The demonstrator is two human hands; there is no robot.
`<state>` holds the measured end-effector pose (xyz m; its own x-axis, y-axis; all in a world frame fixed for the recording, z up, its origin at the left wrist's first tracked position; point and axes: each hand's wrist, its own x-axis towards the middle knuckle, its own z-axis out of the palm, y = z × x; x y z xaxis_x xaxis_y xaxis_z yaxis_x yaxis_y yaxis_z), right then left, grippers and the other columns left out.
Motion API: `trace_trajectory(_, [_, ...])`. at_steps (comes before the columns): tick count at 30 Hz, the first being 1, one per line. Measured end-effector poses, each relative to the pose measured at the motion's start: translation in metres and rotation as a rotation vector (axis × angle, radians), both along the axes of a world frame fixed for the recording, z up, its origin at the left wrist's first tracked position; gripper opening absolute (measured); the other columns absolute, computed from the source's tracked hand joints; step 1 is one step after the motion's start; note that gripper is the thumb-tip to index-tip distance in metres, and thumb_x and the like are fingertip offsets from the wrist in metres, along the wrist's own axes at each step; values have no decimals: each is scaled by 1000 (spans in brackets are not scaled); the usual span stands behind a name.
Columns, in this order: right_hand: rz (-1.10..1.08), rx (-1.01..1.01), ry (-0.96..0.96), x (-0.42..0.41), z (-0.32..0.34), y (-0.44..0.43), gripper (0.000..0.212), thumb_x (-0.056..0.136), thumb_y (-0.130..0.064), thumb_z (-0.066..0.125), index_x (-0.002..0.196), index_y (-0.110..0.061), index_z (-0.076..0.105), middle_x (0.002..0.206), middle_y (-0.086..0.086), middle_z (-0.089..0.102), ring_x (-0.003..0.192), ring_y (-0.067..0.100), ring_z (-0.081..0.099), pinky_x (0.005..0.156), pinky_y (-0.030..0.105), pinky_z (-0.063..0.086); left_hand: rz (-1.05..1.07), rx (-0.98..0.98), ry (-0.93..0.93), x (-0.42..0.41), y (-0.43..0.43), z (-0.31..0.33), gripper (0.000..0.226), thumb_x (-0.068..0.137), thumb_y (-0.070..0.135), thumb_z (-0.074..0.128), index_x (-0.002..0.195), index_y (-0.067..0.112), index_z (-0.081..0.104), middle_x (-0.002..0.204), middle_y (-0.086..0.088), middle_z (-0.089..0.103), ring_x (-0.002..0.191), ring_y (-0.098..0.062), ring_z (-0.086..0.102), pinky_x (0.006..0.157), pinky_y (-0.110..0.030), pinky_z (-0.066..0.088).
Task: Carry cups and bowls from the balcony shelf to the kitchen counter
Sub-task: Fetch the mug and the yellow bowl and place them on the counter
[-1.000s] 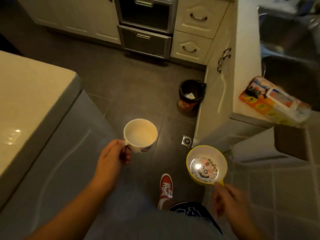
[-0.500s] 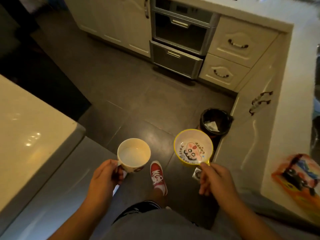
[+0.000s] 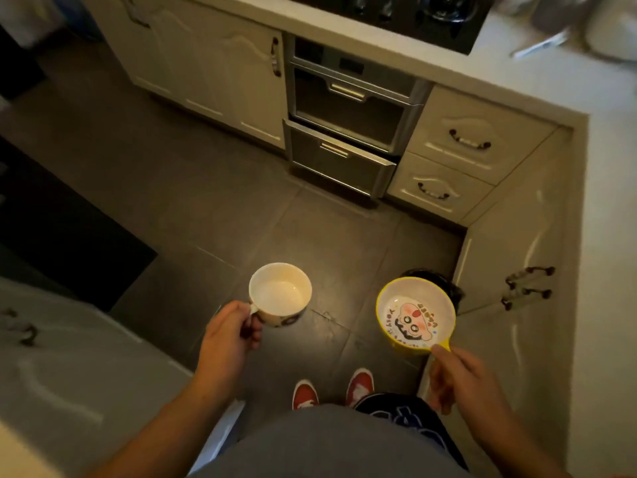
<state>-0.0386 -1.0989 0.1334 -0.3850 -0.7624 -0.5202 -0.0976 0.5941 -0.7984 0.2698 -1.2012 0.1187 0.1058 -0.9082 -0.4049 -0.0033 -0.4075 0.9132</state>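
Left hand point(image 3: 229, 334) low at centre-left, forearm reaching up from the bottom edge, fingers curled tight round the handle of a white cup point(image 3: 280, 294); cup upright, mouth open and empty, held in the air over the dark tiled floor point(image 3: 193, 201). Red shoes point(image 3: 331, 389) below, between the two arms. Right hand point(image 3: 458, 377) further right and slightly lower, thumb and fingers pinched on the short handle of a yellow bowl point(image 3: 415, 313); bowl level, cartoon print inside, hanging just in front of a black bin point(image 3: 448, 288). Cream counter point(image 3: 613, 201) along the right edge, cabinet doors point(image 3: 524, 288) beneath it, stove top point(image 3: 413, 15) at the far top.
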Motion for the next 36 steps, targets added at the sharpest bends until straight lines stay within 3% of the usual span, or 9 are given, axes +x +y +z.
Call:
trace_trajectory(6, [-28,49,18,-51,-17,-72,44,95,-19,55,65,13,54,44,16,55,33,32,54,32,29,38,28,25,160,-50,-104,-3,41,89,17,44,50,25,50,53,1,52,50,-12,48,47,-24,41])
trace_trajectory(11, [46,35,-4,-87,-35,-167,43,94,-14,56,60,12,54,41,17,54,31,33,53,31,25,36,108,32,153,-83,-182,-3,42,96,9,39,55,18,47,53,-3,52,52,-15,47,51,-28,39])
trace_trajectory(17, [245,8,-49,-89,-28,-304,42,95,-16,55,55,-5,52,42,9,52,30,28,53,33,22,35,243,28,116,-75,-235,10,51,97,6,37,50,21,51,53,-3,53,55,-19,46,53,-32,37])
trace_trajectory(20, [375,7,-90,-68,-23,-374,44,96,-20,54,53,-9,55,45,10,53,32,29,55,32,21,36,316,38,34,-53,-248,12,46,93,19,42,49,25,54,55,-2,54,55,-17,49,56,-33,38])
trace_trajectory(24, [542,-14,-119,-18,-21,-464,44,96,-21,52,55,-6,55,45,15,53,32,28,55,33,22,37,453,115,9,-15,-266,5,27,71,44,51,52,25,55,56,2,56,53,-9,54,58,-35,42])
trace_trajectory(36, [760,-78,-135,155,-6,-660,43,97,-14,48,65,15,49,48,19,50,31,24,52,34,24,35,609,107,14,129,-394,-5,31,82,40,46,56,25,52,62,-1,54,62,-19,48,60,-37,39])
